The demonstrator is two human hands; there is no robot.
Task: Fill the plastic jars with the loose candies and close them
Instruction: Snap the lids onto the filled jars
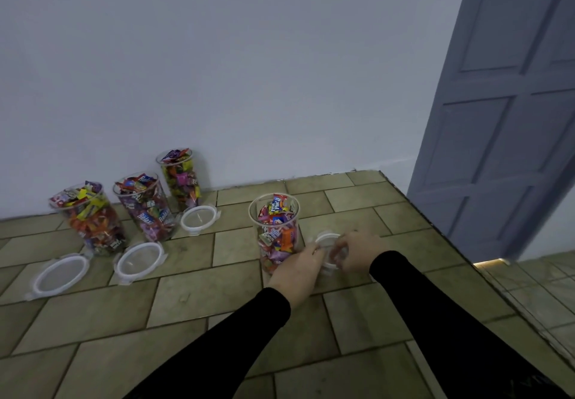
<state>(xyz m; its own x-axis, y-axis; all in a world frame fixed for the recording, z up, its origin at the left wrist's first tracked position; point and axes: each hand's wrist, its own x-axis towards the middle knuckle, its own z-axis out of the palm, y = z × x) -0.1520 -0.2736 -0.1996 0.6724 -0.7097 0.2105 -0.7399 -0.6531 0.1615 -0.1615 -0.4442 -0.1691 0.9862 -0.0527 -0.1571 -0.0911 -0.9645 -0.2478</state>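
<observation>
Head view: the open candy-filled jar [275, 230] stood upright on the tiled floor [186, 299]. Just right of the jar lay its white lid [328, 244]; left hand [298, 269] and right hand [357, 250] both curled fingers round the lid's rim.

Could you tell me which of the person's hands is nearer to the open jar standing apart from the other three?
Left. The left hand lies against the base of the nearest jar, while the right hand is farther right, beyond the lid that both hands handle.
</observation>
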